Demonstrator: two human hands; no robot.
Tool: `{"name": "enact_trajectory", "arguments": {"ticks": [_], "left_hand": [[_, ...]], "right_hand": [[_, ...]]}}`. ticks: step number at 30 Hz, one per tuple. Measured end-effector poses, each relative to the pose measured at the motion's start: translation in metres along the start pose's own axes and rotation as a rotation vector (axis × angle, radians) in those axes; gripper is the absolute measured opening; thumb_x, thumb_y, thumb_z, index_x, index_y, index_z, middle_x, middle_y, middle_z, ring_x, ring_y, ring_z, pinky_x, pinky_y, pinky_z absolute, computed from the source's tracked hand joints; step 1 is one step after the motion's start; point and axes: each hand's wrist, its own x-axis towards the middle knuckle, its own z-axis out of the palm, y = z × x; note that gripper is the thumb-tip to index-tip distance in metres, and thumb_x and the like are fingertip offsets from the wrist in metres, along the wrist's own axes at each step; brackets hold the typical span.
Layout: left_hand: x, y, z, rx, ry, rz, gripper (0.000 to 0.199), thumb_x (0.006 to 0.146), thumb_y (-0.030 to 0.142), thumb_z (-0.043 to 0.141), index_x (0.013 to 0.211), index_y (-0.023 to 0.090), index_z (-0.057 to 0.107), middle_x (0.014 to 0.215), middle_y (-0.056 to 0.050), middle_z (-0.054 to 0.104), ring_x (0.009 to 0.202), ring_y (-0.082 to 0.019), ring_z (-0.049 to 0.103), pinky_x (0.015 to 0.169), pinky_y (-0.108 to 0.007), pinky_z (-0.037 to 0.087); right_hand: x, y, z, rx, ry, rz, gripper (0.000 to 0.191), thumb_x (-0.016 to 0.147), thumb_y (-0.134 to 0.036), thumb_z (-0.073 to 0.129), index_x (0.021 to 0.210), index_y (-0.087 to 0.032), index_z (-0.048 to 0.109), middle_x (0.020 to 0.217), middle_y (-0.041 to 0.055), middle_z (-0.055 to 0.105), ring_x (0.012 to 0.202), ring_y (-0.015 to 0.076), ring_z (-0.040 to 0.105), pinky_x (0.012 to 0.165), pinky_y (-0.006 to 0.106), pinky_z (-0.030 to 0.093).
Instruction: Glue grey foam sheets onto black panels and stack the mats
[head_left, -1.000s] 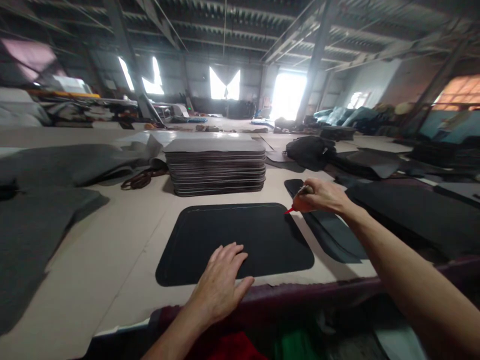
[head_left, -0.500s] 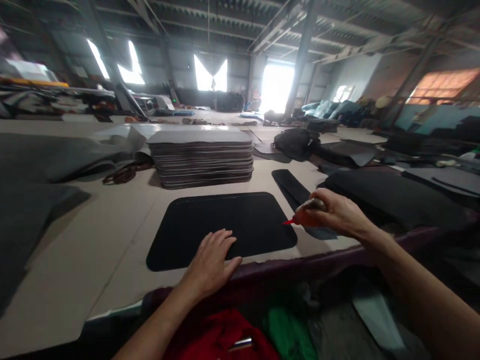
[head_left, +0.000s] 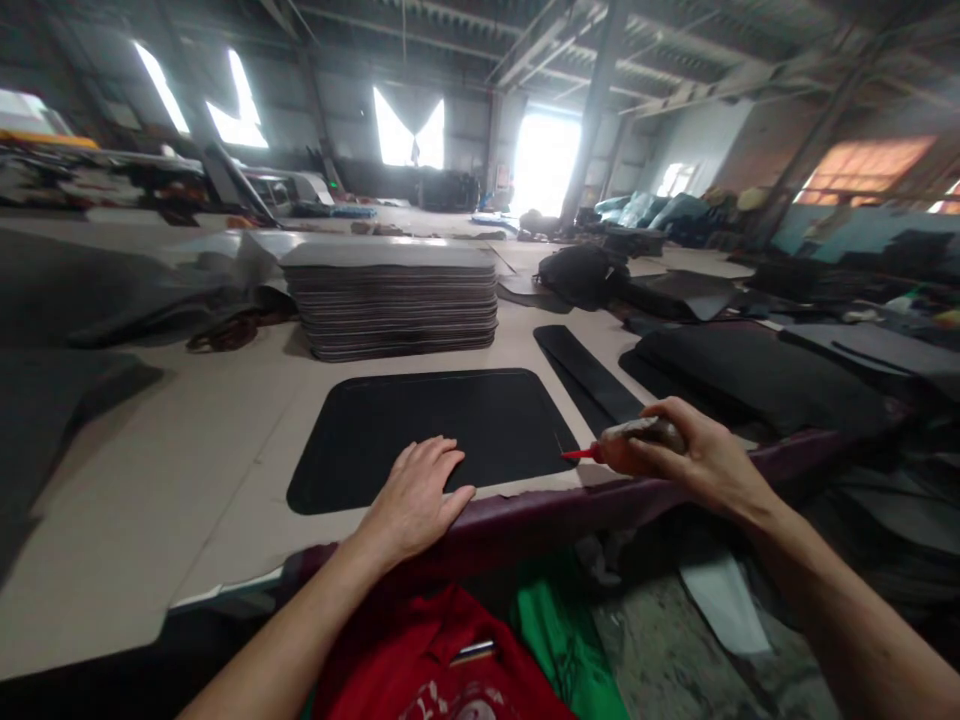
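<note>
black panel, lower centre: left hand flat on it, fingers slightly spread; right hand closed round a red-tipped bottle, tip at its right edge.

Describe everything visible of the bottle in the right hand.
The bottle looks like plastic, its body mottled whitish and brownish, perhaps stained, with a slim, pointed red nozzle. It lies nearly level in the right hand, whose fingers wrap its body and hide part of it. The nozzle points left, its tip at the right edge of the dark, round-cornered panel. Its contents cannot be made out.
</note>
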Motion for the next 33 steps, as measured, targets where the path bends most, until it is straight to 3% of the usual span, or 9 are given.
{"name": "enact_trajectory", "arguments": {"ticks": [3,9,15,18,22,27,33], "left_hand": [[0.0,0.001,-0.001,-0.004,0.005,-0.008,0.041,0.094,0.042,0.055,0.127,0.018,0.058,0.14,-0.013,0.052,0.133,-0.03,0.046,0.116,-0.056,0.033],[0.0,0.001,-0.006,-0.074,0.036,-0.028,0.039,0.092,0.041,0.059,0.121,0.015,0.06,0.124,-0.014,0.051,0.116,-0.03,0.052,0.103,-0.049,0.046],[-0.003,-0.009,-0.014,-0.274,0.043,-0.02,0.027,0.097,0.027,0.045,0.119,0.016,0.056,0.116,-0.011,0.058,0.11,-0.024,0.056,0.1,-0.042,0.048],[-0.021,-0.014,-0.031,-0.247,0.007,0.0,0.028,0.099,0.024,0.04,0.119,0.018,0.058,0.117,-0.009,0.063,0.11,-0.022,0.059,0.099,-0.04,0.049],[-0.062,-0.025,-0.048,-0.076,0.101,-0.033,0.029,0.1,0.022,0.038,0.114,0.017,0.063,0.116,-0.009,0.066,0.11,-0.024,0.058,0.098,-0.043,0.05],[-0.098,-0.035,-0.035,0.022,0.213,-0.012,0.025,0.099,0.017,0.044,0.112,0.016,0.064,0.117,-0.01,0.067,0.111,-0.025,0.059,0.097,-0.046,0.053],[-0.106,-0.035,-0.014,0.035,0.392,0.031,0.023,0.094,0.01,0.05,0.112,0.014,0.064,0.117,-0.01,0.067,0.113,-0.024,0.059,0.102,-0.044,0.051]], "right_hand": [[0.004,-0.006,0.005,0.125,-0.036,-0.001,0.031,0.081,-0.048,0.064,0.103,-0.027,0.058,0.092,0.0041,0.066,0.084,0.0271,0.064,0.069,0.037,0.053],[0.025,-0.039,0.016,0.155,-0.124,-0.131,0.031,0.081,-0.046,0.066,0.102,-0.024,0.059,0.093,0.0014,0.063,0.084,0.022,0.06,0.074,0.033,0.047],[0.051,-0.08,0.039,0.207,-0.255,-0.29,0.025,0.082,-0.037,0.064,0.102,-0.023,0.058,0.091,-0.0005,0.061,0.083,0.0193,0.056,0.071,0.028,0.043],[0.063,-0.097,0.054,0.202,-0.28,-0.386,0.025,0.083,-0.038,0.064,0.102,-0.022,0.057,0.092,-0.0003,0.06,0.082,0.0184,0.054,0.07,0.028,0.041],[0.074,-0.118,0.069,0.199,-0.282,-0.488,0.024,0.085,-0.038,0.065,0.102,-0.022,0.057,0.093,-0.0006,0.06,0.083,0.0178,0.054,0.07,0.028,0.038],[0.082,-0.149,0.087,0.223,-0.297,-0.613,0.024,0.085,-0.036,0.065,0.102,-0.022,0.057,0.093,-0.0011,0.059,0.083,0.0171,0.054,0.072,0.029,0.036],[0.089,-0.19,0.107,0.223,-0.339,-0.653,0.023,0.084,-0.033,0.067,0.101,-0.021,0.057,0.092,-0.0013,0.06,0.08,0.0165,0.054,0.07,0.028,0.035]]}}
